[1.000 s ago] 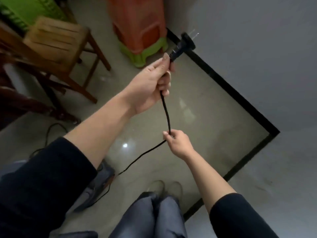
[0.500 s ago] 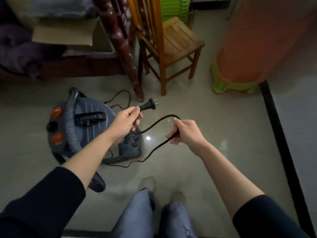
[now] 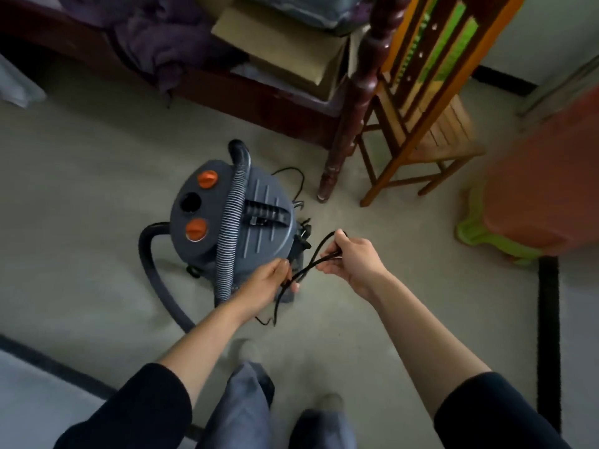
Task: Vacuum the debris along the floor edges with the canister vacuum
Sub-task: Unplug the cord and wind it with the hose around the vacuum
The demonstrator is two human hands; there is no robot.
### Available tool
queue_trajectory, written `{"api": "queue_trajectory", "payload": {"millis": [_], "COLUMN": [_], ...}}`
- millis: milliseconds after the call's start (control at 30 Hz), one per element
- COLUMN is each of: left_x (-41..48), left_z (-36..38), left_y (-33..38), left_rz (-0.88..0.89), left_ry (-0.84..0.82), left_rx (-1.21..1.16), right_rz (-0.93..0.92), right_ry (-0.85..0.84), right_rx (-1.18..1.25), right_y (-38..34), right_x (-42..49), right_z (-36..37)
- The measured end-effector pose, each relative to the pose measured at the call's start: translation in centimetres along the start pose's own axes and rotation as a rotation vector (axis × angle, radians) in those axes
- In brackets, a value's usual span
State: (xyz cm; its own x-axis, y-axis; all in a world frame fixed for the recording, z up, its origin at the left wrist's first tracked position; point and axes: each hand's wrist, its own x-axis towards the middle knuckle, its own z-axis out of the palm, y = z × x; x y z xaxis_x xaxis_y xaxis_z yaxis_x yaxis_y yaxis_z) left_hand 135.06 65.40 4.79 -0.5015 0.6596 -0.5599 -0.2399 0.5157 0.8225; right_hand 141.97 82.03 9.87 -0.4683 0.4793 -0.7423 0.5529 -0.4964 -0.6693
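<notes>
Dim, flat indoor light; soft shadows; motion blur smears the edges; wide-angle distortion bends the corners.

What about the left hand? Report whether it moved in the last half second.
Yes. The left hand, gripping the cord, has shifted from halfway along the vacuum to its near edge, toward the person.

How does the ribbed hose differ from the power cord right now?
Thickness: the ribbed hose is thick; the power cord is thin.
Surface: the hose is pale grey and corrugated; the cord is black and smooth.
Pose: the hose lies draped over the top of the canister vacuum; the cord is looped in the air, gripped by the left hand and the right hand.
Shared: both are flexible.
</notes>
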Motion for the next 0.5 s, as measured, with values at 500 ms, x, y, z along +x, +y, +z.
{"api": "queue_trajectory", "payload": {"millis": [500], "left_x": [1.7], "left_z": [-8.2], "left_y": [4.7], "left_rz": [0.079], "left_ry": [0.136], "left_rx": [-0.588], "right_rz": [-0.027], "right_ry": [-0.211], "right_rx": [0.017], "right_y": [-5.8], "right_x": [5.4], "right_z": [8.0]}}
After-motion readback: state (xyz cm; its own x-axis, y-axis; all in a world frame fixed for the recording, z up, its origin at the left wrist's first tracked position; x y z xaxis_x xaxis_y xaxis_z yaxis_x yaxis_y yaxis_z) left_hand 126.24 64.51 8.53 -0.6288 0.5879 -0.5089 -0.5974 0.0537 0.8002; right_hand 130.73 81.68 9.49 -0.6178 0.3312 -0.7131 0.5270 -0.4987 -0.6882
